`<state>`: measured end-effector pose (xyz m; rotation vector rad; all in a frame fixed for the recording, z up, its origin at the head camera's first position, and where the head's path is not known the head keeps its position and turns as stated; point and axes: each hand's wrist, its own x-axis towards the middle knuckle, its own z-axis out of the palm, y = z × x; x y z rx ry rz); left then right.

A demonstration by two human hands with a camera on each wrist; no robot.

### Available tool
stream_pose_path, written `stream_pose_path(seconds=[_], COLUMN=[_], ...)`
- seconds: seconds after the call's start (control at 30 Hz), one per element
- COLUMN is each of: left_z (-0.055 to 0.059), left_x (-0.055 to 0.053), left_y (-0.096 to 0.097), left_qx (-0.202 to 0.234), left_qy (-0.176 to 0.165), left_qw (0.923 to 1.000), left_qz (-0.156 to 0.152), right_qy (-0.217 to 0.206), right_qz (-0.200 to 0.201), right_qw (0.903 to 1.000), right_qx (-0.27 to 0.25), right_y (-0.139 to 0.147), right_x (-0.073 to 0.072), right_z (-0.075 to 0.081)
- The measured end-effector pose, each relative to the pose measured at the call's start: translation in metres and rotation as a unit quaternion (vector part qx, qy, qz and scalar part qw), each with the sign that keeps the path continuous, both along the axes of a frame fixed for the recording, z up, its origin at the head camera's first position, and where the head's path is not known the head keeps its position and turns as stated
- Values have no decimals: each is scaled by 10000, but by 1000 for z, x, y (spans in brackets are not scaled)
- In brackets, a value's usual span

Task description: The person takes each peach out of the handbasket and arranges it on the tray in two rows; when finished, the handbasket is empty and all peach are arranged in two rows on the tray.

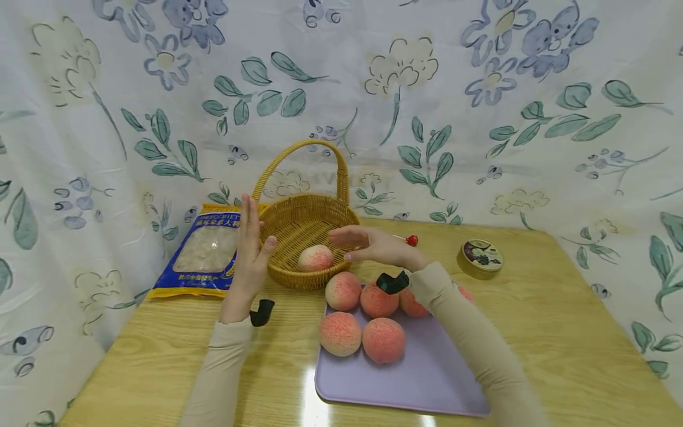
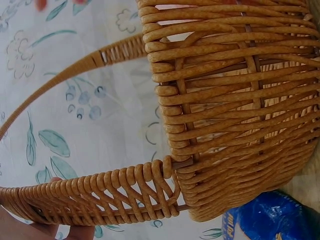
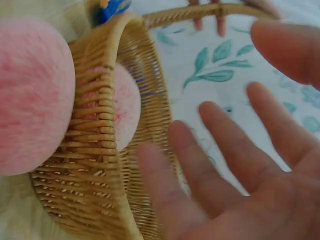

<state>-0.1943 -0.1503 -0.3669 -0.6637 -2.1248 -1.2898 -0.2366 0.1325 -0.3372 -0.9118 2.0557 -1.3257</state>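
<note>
My left hand (image 1: 249, 261) is raised at the left side of the wicker basket (image 1: 306, 283), fingers straight and close to the foot of its arched handle (image 1: 341, 172). In the left wrist view, parts of that hand show beside the woven handle (image 2: 100, 197). Over the basket's right rim hovers my right hand (image 1: 381, 246), its fingers spread and holding nothing in the right wrist view. One pink-and-white peach (image 1: 315, 258) lies inside the basket. Several more peaches (image 1: 383, 340) sit on the lilac tray (image 1: 395, 385) in front, below my right forearm.
A blue-and-yellow pasta bag (image 1: 205, 252) lies left of the basket. Behind the tray are a red-headed lollipop (image 1: 411, 240) and a round tin (image 1: 480, 258). A floral curtain (image 1: 427, 148) hangs along the back of the wooden table (image 1: 560, 332).
</note>
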Motion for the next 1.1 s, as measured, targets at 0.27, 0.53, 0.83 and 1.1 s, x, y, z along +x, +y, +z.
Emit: stream_pose_path(seconds=[0.27, 0.53, 0.83, 1.1], left_z=[-1, 1, -2, -1], left_x=[-2, 0, 1, -2], left_y=[-1, -3, -6, -2], left_qx=[0, -7, 72, -26], left_qy=[97, 93, 19, -3], left_qw=[9999, 10000, 9999, 9999], left_qz=[-50, -23, 111, 141], right_qy=[542, 729, 267, 268], right_qz=[283, 362, 685, 1088], right_qw=[9910, 9872, 9848, 9632], right_qx=[1193, 1371, 1571, 2443], right_y=[-43, -77, -98, -106], right_x=[-27, -50, -66, -75], right_z=[-14, -21, -27, -21])
